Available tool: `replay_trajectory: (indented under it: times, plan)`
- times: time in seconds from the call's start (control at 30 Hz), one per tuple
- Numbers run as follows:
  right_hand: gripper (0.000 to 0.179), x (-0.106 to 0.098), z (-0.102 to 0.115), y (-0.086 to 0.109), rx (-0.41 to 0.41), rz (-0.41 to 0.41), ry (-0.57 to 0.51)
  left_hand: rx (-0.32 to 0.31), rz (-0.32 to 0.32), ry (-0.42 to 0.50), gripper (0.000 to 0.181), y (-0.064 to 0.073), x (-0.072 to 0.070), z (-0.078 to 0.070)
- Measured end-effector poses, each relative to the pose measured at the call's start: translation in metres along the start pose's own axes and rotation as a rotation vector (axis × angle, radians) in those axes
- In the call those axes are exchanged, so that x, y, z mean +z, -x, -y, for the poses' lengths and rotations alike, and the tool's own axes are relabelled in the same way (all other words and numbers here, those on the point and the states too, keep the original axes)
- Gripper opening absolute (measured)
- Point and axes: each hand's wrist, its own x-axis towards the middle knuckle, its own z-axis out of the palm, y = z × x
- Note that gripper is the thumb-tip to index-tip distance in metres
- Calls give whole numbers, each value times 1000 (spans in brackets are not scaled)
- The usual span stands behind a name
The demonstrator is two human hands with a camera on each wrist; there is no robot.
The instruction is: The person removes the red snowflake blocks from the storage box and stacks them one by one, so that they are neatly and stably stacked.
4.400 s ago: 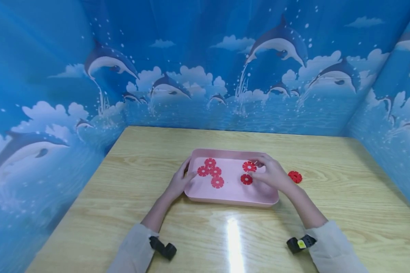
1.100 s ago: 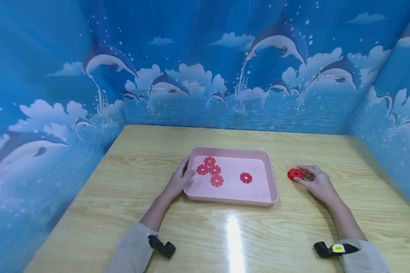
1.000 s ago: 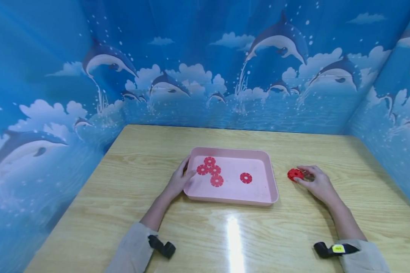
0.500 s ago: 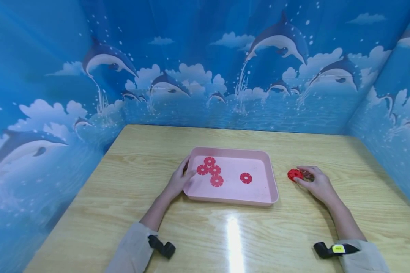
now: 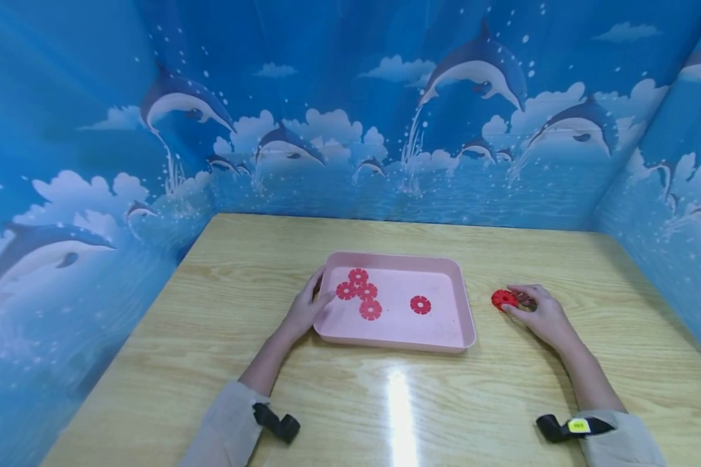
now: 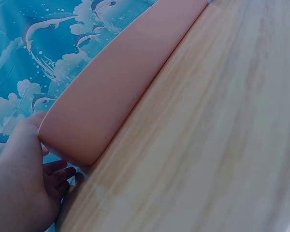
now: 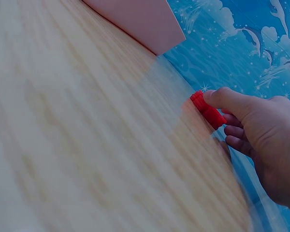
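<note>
A shallow pink tray (image 5: 397, 347) sits on the table, and my left hand (image 5: 302, 311) grips its left end, thumb over the rim and fingers outside. In the left wrist view, the hand (image 6: 24, 179) is at the tray's corner. Several red notched building discs (image 5: 367, 292) lie in a cluster in the tray's left half; a single red disc (image 5: 420, 305) lies toward its right. Outside the tray on the right, my right hand (image 5: 540, 314) pinches a small stack of red discs (image 5: 504, 299) on the table. The right wrist view shows the stack (image 7: 210, 111) side-on under the thumb.
The wooden table (image 5: 257, 259) extends around the tray, with a bright reflection (image 5: 401, 415) in front. A blue dolphin-print curtain (image 5: 350, 130) encloses the back and sides. Black wrist cameras (image 5: 277, 421) are strapped over both sleeves.
Earlier, the right hand was at a disc in the tray's upper right; that disc is gone from there and the hand is at the stack. Over the last second, almost nothing moves.
</note>
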Motion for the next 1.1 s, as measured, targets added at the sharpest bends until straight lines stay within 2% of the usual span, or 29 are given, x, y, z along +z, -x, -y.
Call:
replay_trajectory:
  times: [0.07,0.17,0.5,0.73,0.93,1.1]
  plan:
    - [44,0,0,0,0,1,1,-2,-6,2,63,-4,1,10]
    - [44,0,0,0,-1,2,1,-3,-18,-14,63,-5,2,13]
    - [44,0,1,1,1,3,-12,26,-16,15,62,-4,2,12]
    - [37,-4,5,0,-17,-44,-90,63,-31,14,61,-5,4,12]
    - [36,-12,29,-6,-33,-61,-100,61,-33,-3,61,-5,3,11]
    - [33,-15,63,-10,-66,-47,-119,58,-19,10,59,3,1,-9]
